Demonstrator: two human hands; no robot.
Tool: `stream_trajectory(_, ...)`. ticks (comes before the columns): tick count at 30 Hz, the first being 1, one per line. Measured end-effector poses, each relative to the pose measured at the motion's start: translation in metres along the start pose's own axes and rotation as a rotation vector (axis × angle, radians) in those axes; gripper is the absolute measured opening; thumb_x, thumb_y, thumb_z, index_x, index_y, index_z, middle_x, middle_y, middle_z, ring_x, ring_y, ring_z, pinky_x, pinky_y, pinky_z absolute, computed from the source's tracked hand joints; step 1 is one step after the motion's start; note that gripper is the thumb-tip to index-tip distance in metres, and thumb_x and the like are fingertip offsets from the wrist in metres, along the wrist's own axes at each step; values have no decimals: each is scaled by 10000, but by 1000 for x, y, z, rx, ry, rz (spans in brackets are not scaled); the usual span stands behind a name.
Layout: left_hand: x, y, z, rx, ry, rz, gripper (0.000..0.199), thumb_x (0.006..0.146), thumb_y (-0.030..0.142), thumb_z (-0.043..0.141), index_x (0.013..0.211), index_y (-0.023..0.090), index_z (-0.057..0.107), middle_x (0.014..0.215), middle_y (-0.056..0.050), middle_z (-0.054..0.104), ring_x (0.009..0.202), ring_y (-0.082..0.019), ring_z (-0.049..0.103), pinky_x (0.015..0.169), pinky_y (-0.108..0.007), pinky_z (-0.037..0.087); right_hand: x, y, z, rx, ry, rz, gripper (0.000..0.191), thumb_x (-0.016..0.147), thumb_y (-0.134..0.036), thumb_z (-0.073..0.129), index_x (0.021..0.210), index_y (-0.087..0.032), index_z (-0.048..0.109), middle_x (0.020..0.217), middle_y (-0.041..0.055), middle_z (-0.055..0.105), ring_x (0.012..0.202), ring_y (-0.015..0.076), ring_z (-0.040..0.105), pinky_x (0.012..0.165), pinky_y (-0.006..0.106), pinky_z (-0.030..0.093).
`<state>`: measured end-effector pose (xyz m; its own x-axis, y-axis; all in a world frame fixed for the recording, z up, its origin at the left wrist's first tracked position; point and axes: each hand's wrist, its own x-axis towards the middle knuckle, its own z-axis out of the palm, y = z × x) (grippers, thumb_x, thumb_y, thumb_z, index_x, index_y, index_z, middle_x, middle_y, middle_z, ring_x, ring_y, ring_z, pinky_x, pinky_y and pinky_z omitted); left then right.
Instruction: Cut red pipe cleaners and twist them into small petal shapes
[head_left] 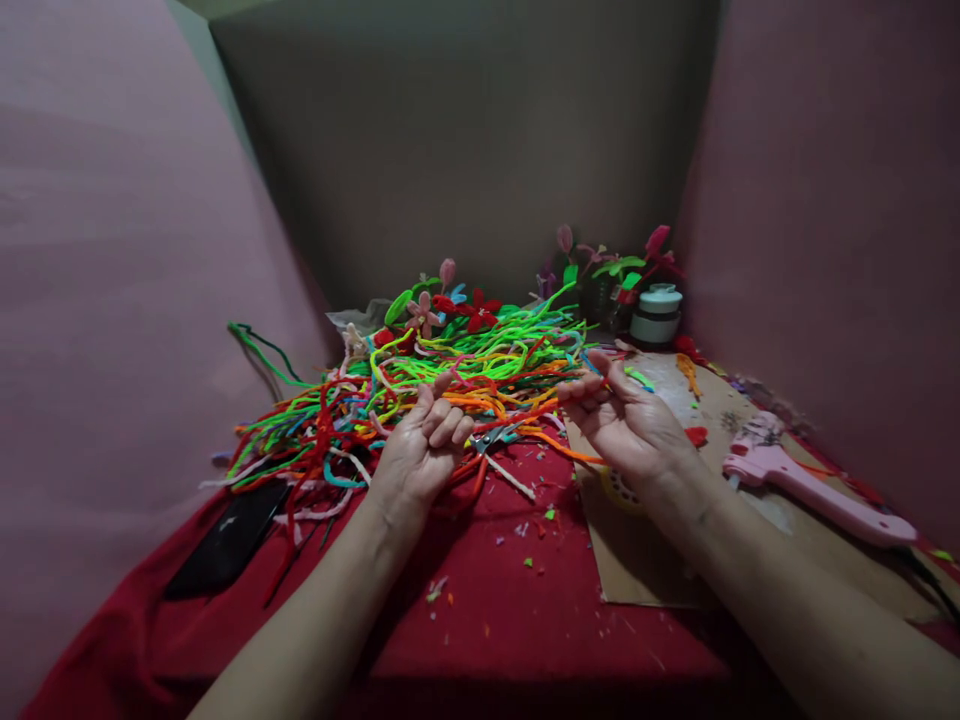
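Note:
My left hand (424,445) is raised in front of a pile of coloured fuzzy stems (465,365), with its fingers curled in and thumb up; what it holds, if anything, cannot be made out. Palm up, my right hand (630,420) hovers over the left edge of a cardboard sheet (645,570), its fingers loosely extended and thumb apart, with nothing clearly in them. Red and orange stems lie behind and between the hands. Scissors (491,438) rest on the pile's near edge, just right of my left hand.
A pink glue gun (817,485) lies on the cardboard at right. A black phone-like object (229,540) is at left on the red cloth (480,630). Fuzzy flowers (480,312) and a lidded jar (656,315) stand at the back. A yellow ring (619,492) is partly behind my right hand.

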<state>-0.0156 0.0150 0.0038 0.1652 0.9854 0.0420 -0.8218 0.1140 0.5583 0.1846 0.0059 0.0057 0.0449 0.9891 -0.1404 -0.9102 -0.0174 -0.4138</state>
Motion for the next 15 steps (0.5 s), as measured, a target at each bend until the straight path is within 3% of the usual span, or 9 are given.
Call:
stream_trajectory(4, 1, -1, -1, 6, 16, 0, 343, 969, 208, 267, 932, 90, 587, 420, 90, 270, 337, -38, 277, 421, -183, 317, 5, -3, -3, 27, -17, -18, 371, 941, -242, 373, 706, -167, 650, 589, 26, 660, 610, 137, 650, 771, 375, 547)
stream_trajectory(8, 3, -1, -1, -2, 80, 19, 338, 968, 175, 251, 939, 86, 576, 454, 67, 374, 393, -42, 389, 477, -191, 372, 7, -8, -5, 56, -15, -43, 408, 942, -229, 345, 663, -158, 634, 694, 59, 700, 770, 170, 678, 781, 379, 543)
stream_trajectory(11, 5, 0, -1, -2, 89, 63, 333, 958, 114, 241, 938, 94, 573, 457, 66, 382, 394, -40, 390, 482, -189, 370, 5, -11, -4, 89, -17, -26, 421, 959, -235, 311, 678, -159, 615, 539, 8, 616, 585, 113, 627, 748, 333, 552)
stream_trajectory(15, 5, 3, -3, 40, 83, 88, 335, 950, 96, 248, 911, 87, 581, 402, 93, 269, 327, -34, 265, 431, -183, 317, 2, -9, -5, 33, -65, 20, 399, 967, -225, 306, 661, -165, 555, 363, -94, 338, 320, 50, 376, 649, 226, 537)
